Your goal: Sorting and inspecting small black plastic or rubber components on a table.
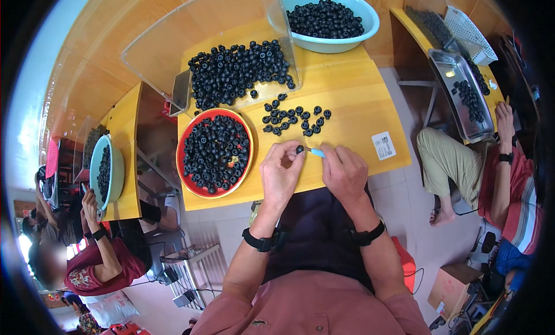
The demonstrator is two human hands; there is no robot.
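Above the near edge of the yellow table, my left hand pinches a small black ring-shaped part. My right hand is closed on a slim tool with a light blue handle, its tip at the black part. Just beyond my hands lies a loose group of similar black parts. To the left of my left hand stands a round red bowl with a yellowish rim, holding many more of them.
A clear plastic bin lies open toward me, with black parts spilling out. Behind it stands a pale blue basin of the same parts. A phone-like slab leans by the bin. A white label lies at right. People sit at tables on both sides.
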